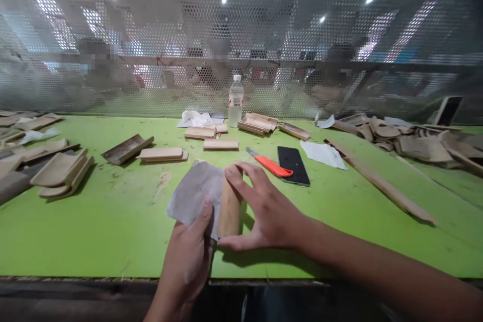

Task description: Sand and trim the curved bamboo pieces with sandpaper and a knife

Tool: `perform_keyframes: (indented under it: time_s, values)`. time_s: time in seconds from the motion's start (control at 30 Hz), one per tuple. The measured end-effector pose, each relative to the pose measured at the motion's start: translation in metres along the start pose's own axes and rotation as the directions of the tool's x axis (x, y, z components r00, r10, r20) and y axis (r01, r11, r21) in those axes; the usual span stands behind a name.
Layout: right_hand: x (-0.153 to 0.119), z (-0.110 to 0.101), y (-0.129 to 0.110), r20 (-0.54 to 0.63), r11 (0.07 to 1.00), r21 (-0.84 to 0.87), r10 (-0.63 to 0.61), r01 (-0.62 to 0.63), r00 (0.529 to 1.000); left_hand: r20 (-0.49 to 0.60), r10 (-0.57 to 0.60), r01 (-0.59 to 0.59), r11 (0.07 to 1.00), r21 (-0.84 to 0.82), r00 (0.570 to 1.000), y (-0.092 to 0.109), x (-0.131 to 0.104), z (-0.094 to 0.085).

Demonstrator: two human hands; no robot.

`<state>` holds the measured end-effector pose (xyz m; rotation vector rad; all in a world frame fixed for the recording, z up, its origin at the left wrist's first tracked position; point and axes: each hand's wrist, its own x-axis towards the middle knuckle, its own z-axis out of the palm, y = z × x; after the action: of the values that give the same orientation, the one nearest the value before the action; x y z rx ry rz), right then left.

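Wooden piece [230, 206] sits just in from the near edge of the desk [94, 236], lengthwise away from you, its left side against the grey sheet [196, 188]. Your right hand [266, 206] has its grip on the piece end to end, fingertips at the far end, thumb at the near; your left hand [190, 256] pinches the sheet, thumb on top, other fingers mostly hidden. Likeliest trouble, as I judge it: the piece rolling or slipping out, since you pinch it only by its ends and its upper face is rounded; a sideways push from the sheet could do it, and the desk edge is near. The sheet might crease or tear if your thumb bears down hard. Beyond your right fingers lies the orange knife [271, 165], its blade end toward the middle of the desk, its handle over the phone [296, 161]; a careless reach there could nick you or scratch the screen. Farther back, one container: a clear bottle [236, 103], upright, white cap on, clear liquid inside, exact level hard to read
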<state>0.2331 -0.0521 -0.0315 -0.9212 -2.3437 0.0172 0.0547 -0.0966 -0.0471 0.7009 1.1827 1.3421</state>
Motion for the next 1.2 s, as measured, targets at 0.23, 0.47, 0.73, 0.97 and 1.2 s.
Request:
perform_keyframes:
  time_s: [0.23,0.47,0.73,0.97,1.2]
  values:
    - [-0.0055,-0.0052,-0.0034,0.030,0.998,0.058,-0.026,0.024,0.999,0.032,0.075,-0.079,0.991,0.113,0.997,-0.0006,0.0003,-0.0011]
    - [-0.0101,-0.0054,-0.0093,0.013,0.988,0.040,-0.148,0.148,0.989,0.003,-0.073,0.071,0.970,-0.234,0.997,0.0018,-0.0009,0.0057]
    - [-0.0080,-0.0060,-0.0059,-0.017,0.993,-0.005,-0.117,0.117,0.993,0.005,-0.041,0.041,0.978,-0.206,0.999,0.0008,-0.0008,0.0045]
    - [-0.0090,0.0008,-0.0023,0.012,0.976,0.011,-0.219,0.219,0.976,0.021,-0.012,0.017,0.969,-0.248,1.000,0.0000,0.0005,0.0043]
    - [-0.0069,0.0008,-0.0029,0.010,0.965,0.054,-0.258,0.257,0.966,0.011,-0.056,0.057,0.969,-0.241,0.998,0.0039,-0.0013,0.0060]
